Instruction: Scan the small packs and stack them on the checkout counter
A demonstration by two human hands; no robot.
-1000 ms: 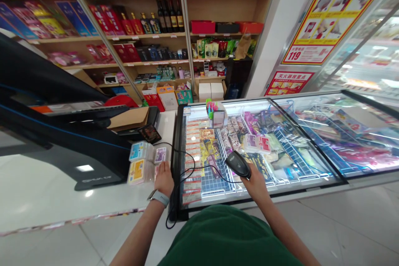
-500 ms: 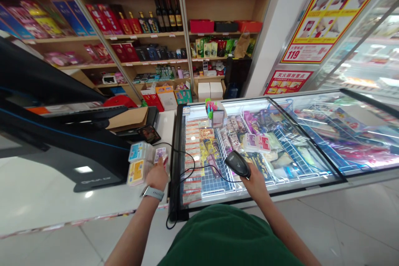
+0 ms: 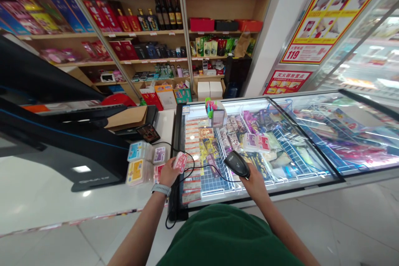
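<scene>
Swung rightward from the plastic boxes (image 3: 136,173) since a moment ago, the left hand (image 3: 168,173) holds a pink-and-white box (image 3: 181,162) over the left edge of the freezer (image 3: 177,131), while the right hand (image 3: 254,178) grips a black scanner (image 3: 236,163) above the glass.

A counter (image 3: 40,205) lies left of the freezer (image 3: 178,131) — till (image 3: 102,164) and small boxes (image 3: 136,171) on the one, packs (image 3: 235,141) in the other. Shelves (image 3: 218,5) stand behind. A box (image 3: 180,162) in the left hand (image 3: 168,174) is over the freezer's left edge — left of the scanner (image 3: 237,164) in the right hand (image 3: 252,178).
</scene>
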